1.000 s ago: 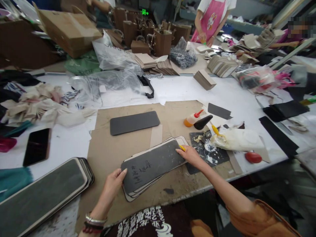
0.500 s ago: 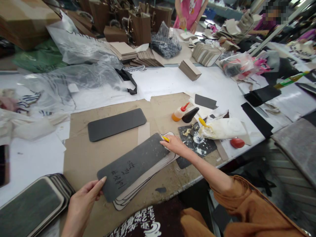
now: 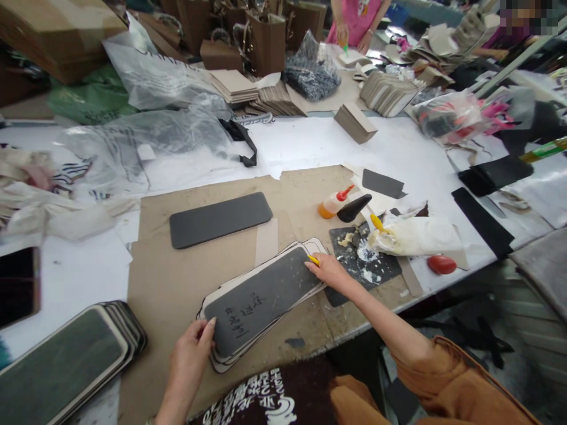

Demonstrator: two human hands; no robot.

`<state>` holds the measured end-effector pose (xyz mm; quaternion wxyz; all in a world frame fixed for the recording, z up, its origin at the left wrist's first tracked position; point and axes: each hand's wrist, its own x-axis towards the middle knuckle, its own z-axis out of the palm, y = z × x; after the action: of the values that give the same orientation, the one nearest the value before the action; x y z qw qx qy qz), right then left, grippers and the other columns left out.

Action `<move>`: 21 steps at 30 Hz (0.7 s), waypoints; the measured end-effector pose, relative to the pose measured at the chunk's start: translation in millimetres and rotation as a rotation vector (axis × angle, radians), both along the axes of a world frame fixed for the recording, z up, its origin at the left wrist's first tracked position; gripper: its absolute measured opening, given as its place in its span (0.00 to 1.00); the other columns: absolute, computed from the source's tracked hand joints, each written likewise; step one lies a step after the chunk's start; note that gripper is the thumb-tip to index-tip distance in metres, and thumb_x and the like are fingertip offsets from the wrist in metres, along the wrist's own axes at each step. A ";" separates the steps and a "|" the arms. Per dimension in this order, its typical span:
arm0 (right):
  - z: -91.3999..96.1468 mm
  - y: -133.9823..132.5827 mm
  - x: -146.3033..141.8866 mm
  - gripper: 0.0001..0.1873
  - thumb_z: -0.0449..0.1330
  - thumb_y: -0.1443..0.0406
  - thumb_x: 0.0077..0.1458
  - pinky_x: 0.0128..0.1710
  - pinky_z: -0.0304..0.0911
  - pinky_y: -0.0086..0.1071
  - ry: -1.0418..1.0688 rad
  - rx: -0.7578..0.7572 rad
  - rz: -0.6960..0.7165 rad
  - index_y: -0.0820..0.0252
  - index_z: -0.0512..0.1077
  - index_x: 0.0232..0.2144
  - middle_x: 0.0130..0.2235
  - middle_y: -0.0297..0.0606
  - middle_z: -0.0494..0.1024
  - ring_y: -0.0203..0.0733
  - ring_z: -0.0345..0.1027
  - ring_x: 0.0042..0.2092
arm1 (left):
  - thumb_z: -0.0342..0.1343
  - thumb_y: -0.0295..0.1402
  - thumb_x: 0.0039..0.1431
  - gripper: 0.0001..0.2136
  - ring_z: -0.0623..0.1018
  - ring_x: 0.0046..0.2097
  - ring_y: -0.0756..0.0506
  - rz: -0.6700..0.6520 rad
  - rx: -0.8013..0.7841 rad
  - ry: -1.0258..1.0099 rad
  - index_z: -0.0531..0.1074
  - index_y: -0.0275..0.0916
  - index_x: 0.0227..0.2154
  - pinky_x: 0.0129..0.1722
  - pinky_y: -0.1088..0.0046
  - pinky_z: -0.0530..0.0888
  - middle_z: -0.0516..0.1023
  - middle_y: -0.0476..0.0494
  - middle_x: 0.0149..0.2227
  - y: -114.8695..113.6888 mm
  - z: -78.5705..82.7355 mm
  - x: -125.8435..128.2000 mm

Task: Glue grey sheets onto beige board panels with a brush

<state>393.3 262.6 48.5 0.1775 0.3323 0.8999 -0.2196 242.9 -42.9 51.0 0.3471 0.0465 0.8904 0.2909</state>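
A dark grey rounded panel (image 3: 266, 301) with handwriting on it lies over a fanned stack of pale, dark-edged panels (image 3: 234, 289). My left hand (image 3: 192, 351) pinches its near left corner, thumb on top. At the far right end, my right hand (image 3: 330, 273) is closed round a yellow-handled tool (image 3: 313, 260), its fingers at the panel's edge; the tool's other end is hidden. Another dark grey panel (image 3: 221, 220) lies flat beyond the stack. To the right of my right hand is a black board (image 3: 363, 260) smeared with white paste.
A stack of green-topped panels (image 3: 66, 360) stands at the near left, by a phone (image 3: 20, 286). A glue bottle (image 3: 334, 203), a black cone-shaped piece (image 3: 354, 208), a white bag (image 3: 416, 236) and a red object (image 3: 442, 264) are on the right. Across the table works a person in pink (image 3: 357, 23).
The written-on grey panel has come down over the pale stack, its lower left end shifted right so pale edges show around it. Both hands moved with it; the view has turned slightly left.
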 end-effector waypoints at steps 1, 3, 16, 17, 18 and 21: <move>-0.1 0.7 -0.5 0.11 0.51 0.61 0.59 0.35 0.53 0.28 0.000 -0.004 0.006 0.62 0.69 0.32 0.35 0.40 0.74 0.39 0.65 0.36 | 0.46 0.61 0.38 0.26 0.71 0.23 0.42 0.005 -0.001 -0.009 0.69 0.40 0.23 0.26 0.68 0.63 0.70 0.48 0.16 -0.2 -0.1 -0.2; 1.0 1.4 -1.1 0.10 0.51 0.61 0.58 0.34 0.53 0.28 0.003 -0.001 0.015 0.62 0.68 0.31 0.34 0.40 0.73 0.39 0.65 0.35 | 0.46 0.61 0.39 0.26 0.71 0.24 0.42 0.029 0.011 -0.029 0.69 0.40 0.23 0.27 0.68 0.64 0.71 0.47 0.16 -0.4 -1.2 -0.4; -2.2 3.5 -0.9 0.11 0.49 0.63 0.59 0.35 0.53 0.28 -0.019 0.038 0.048 0.62 0.68 0.32 0.34 0.42 0.74 0.41 0.66 0.36 | 0.44 0.53 0.45 0.20 0.71 0.22 0.42 0.101 0.031 0.053 0.66 0.41 0.19 0.25 0.69 0.62 0.69 0.47 0.14 9.5 4.6 7.1; -3.2 3.7 -1.0 0.11 0.49 0.63 0.59 0.34 0.53 0.28 -0.020 0.039 0.043 0.62 0.68 0.31 0.34 0.42 0.74 0.41 0.66 0.36 | 0.44 0.53 0.45 0.19 0.71 0.22 0.42 0.097 0.025 0.059 0.66 0.41 0.19 0.25 0.69 0.62 0.69 0.47 0.14 10.2 5.2 7.4; -3.9 4.0 -1.3 0.11 0.49 0.62 0.59 0.34 0.53 0.28 -0.024 0.039 0.036 0.62 0.68 0.31 0.33 0.42 0.74 0.41 0.66 0.35 | 0.44 0.53 0.45 0.19 0.71 0.22 0.42 0.094 0.021 0.063 0.66 0.41 0.20 0.25 0.69 0.62 0.69 0.47 0.14 10.5 5.3 7.6; -4.0 4.9 -2.8 0.11 0.50 0.61 0.58 0.31 0.52 0.28 -0.035 0.027 0.007 0.61 0.68 0.29 0.30 0.39 0.73 0.40 0.65 0.32 | 0.44 0.53 0.45 0.19 0.71 0.22 0.42 0.087 0.025 0.069 0.66 0.41 0.20 0.25 0.68 0.62 0.68 0.47 0.14 10.4 4.0 7.6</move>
<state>390.5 267.5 44.5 0.1897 0.3352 0.9007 -0.2011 250.5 -32.5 55.1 0.3028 0.0222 0.8992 0.3150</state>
